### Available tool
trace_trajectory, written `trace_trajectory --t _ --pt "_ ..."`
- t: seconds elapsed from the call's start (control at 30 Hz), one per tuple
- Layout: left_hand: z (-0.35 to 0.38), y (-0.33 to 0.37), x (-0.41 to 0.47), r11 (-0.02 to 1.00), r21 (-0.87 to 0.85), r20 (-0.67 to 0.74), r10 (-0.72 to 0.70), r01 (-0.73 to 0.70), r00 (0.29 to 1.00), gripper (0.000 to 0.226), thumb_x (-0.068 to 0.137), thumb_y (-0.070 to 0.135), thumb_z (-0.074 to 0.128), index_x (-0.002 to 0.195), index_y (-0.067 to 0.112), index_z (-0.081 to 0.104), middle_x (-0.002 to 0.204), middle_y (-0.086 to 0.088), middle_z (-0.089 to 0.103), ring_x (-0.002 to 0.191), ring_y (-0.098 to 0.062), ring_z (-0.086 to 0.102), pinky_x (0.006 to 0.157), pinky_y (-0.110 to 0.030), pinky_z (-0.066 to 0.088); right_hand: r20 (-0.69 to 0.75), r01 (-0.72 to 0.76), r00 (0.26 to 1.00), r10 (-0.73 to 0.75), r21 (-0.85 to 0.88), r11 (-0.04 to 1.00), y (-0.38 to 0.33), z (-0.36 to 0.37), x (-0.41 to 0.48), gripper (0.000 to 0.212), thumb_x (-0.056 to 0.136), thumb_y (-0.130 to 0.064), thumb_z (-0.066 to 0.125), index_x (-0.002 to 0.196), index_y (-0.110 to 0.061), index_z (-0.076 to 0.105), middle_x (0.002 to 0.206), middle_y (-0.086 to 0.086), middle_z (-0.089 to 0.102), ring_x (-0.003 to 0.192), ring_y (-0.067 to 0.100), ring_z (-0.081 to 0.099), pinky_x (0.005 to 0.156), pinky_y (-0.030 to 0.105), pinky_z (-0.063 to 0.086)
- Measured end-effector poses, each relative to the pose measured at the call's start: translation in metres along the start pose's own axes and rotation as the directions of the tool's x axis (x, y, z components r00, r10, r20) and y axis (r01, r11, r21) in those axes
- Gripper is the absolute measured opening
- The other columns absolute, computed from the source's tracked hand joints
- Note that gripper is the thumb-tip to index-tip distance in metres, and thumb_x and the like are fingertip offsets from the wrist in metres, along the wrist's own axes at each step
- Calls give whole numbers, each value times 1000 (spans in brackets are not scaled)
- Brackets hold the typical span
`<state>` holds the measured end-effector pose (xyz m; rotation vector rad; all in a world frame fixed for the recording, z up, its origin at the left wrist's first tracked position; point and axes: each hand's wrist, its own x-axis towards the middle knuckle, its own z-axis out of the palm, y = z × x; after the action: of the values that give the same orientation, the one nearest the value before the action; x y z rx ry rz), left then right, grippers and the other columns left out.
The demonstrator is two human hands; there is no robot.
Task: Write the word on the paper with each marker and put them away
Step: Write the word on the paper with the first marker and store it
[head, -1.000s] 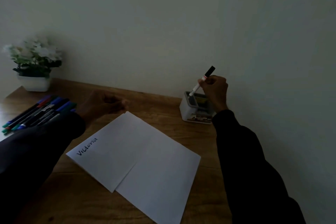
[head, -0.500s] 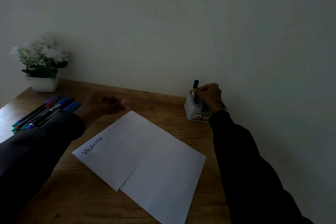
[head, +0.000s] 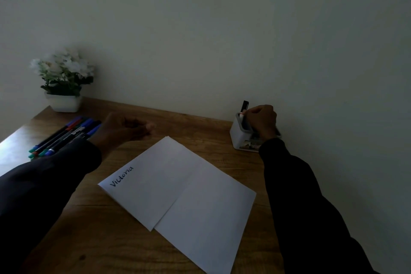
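Observation:
A white sheet of paper [head: 182, 187] lies on the wooden desk [head: 93, 240], with the word "Victoria" written in black near its left corner. My right hand [head: 262, 121] is over the white pen holder [head: 239, 138] at the back right and pinches a black-capped marker [head: 244, 105] that stands upright in it. My left hand [head: 126, 128] rests on the desk beside the paper's far corner, fingers loosely curled, holding nothing. Several markers [head: 64, 134] with blue, red, green and black caps lie in a row at the far left.
A white pot with white flowers [head: 63, 80] stands at the desk's back left corner. A plain wall runs behind the desk, close behind the pen holder. Both my sleeves are dark and cover the desk's front corners.
My right hand lowered the black-capped marker from a slant above the holder into the holder, where it now stands upright. My left hand stayed in place.

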<state>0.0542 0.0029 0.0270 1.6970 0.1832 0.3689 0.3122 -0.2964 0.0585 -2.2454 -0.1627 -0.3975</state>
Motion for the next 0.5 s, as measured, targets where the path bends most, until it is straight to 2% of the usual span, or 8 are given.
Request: trace_trajectory --t 0.1,0.23,0.33,0.4,0.5 --pt "-3 3 -6 1000 -2 -7 -4 4 1000 29 75 21 71 100 5 73 90 0 77 78 -4 73 62 -8 52 -21 -4 1000 4 -1 1000 0 -2 0 18 84 -22 82 85 -4 80 92 14 77 91 28 72 82 36 59" --pt "-9 3 -12 1000 16 -37 -9 10 999 22 86 13 70 106 3 73 89 -1 77 81 -4 73 62 -6 50 -49 18 999 -16 30 999 -5 -7 -6 12 85 -17 78 82 -5 80 91 14 77 91 28 71 80 34 58" --pt "-16 8 -24 1000 -8 -44 -19 19 999 32 79 28 72 104 8 74 91 1 77 84 -5 73 63 -6 50 -51 73 996 -69 75 994 -14 -6 -21 8 87 -11 74 85 -5 80 92 15 77 89 26 70 82 36 59" --pt "-23 9 -31 999 -25 -70 -40 38 997 42 72 34 74 104 8 73 95 -3 77 86 -8 73 65 -9 52 -3 104 995 -105 123 987 -23 -1 -36 8 89 -10 73 90 -6 79 91 11 76 83 20 68 77 29 57" --pt "-33 12 -45 998 -27 -141 -65 62 988 29 87 15 70 111 -1 70 97 -13 75 80 -7 73 63 -9 52 136 143 973 -184 270 952 -42 14 -66 6 89 -7 74 86 -11 76 82 2 72 74 8 66 67 15 52"
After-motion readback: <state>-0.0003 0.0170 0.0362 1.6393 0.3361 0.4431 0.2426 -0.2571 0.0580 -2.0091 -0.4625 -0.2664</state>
